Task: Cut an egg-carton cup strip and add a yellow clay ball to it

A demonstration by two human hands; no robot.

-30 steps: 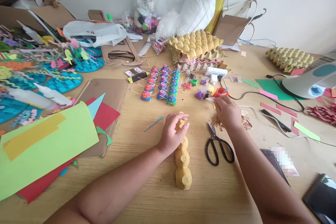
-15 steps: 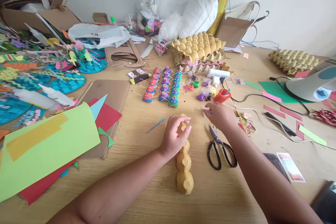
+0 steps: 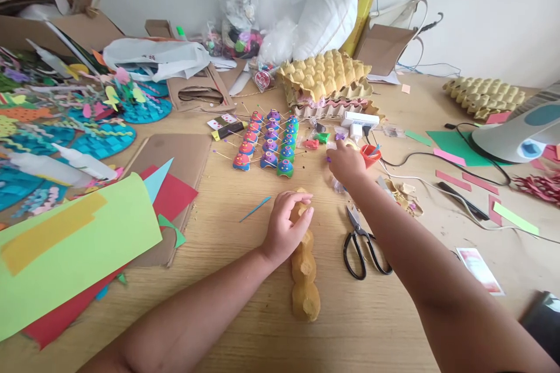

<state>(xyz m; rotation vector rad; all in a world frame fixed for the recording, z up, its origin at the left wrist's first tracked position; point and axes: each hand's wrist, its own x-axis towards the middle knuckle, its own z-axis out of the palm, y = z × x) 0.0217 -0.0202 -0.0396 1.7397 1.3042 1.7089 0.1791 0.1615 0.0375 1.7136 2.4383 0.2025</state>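
Observation:
My left hand [image 3: 286, 222] curves around the far end of a yellowish egg carton strip [image 3: 305, 268], which lies lengthwise on the table with its domes up. Stretched forward, my right hand [image 3: 347, 164] is among small plastic-wrapped coloured clay packets, its fingertips at a purple one [image 3: 329, 158]. Those fingers look drawn together, and what they hold is hidden. Scissors with black handles [image 3: 361, 245] lie below my right forearm, blades pointing away. A thin blue stick [image 3: 255, 208] is left of my left hand. Beyond stand three rows of painted caterpillars [image 3: 269, 143] made of carton domes.
Stacked egg trays [image 3: 324, 76] stand at the back. An orange-red cup [image 3: 371, 154] is beside my right hand, with cables [image 3: 420, 157] running rightward. Coloured paper [image 3: 83, 227] and cardboard [image 3: 175, 151] cover the left side. A white appliance [image 3: 516, 134] stands at the right.
My right hand has moved forward and left, from near the scissors' tips to the clay packets. My left hand stays on the strip. The whole view has shifted slightly.

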